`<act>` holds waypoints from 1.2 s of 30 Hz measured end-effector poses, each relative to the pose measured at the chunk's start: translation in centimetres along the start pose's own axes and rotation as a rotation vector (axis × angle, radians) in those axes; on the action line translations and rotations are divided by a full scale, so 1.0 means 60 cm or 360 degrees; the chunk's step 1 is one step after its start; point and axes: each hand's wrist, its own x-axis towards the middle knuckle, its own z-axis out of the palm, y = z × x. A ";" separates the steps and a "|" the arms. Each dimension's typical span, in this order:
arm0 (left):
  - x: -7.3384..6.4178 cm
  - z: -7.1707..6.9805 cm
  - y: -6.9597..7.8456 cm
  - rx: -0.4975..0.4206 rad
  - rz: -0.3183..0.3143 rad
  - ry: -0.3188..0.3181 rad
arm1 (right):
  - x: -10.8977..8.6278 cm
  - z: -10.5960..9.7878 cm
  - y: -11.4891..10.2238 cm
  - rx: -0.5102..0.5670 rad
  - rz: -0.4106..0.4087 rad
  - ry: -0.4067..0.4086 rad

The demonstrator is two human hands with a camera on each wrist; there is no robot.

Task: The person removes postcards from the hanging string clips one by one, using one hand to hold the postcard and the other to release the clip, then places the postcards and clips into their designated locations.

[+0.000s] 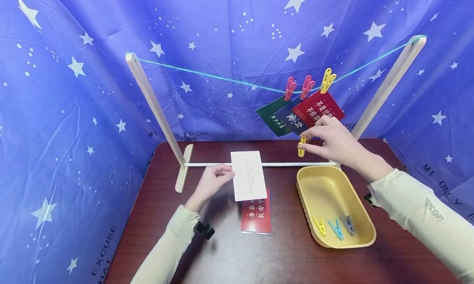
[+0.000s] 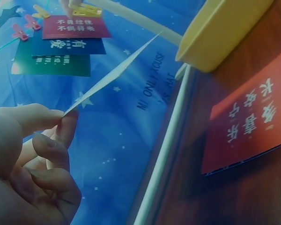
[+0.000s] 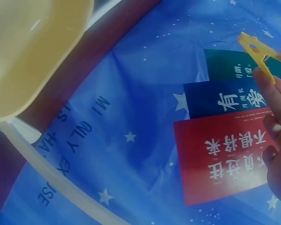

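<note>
White card [image 1: 249, 177] is up over the desk [image 1: 155, 206], edge pinched in the left hand [image 1: 212, 183], thumb and finger closed on it. Right hand [image 1: 335, 142] pinches a yellow peg [image 1: 301, 147] between fingers, near three overlapping hung cards [image 1: 318, 107]. Those hang off the line [image 1: 244, 83] on two pink pegs [image 1: 290, 89] and another yellow one [image 1: 327, 81]. Red card [image 1: 256, 216] lies on desk. Tray [image 1: 307, 210] at right holds yellow, blue, grey pegs [image 1: 336, 229].
</note>
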 end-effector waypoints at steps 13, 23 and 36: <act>-0.007 0.011 -0.017 -0.0044 -0.0091 -0.0065 | -0.026 0.019 0.014 0.0007 0.0042 -0.0129; -0.014 0.018 -0.032 -0.0117 -0.0195 -0.0170 | -0.048 0.045 0.022 0.0020 0.0087 -0.0215; -0.020 0.027 -0.055 -0.0052 -0.0253 -0.0264 | -0.084 0.084 0.035 0.0011 0.0118 -0.0281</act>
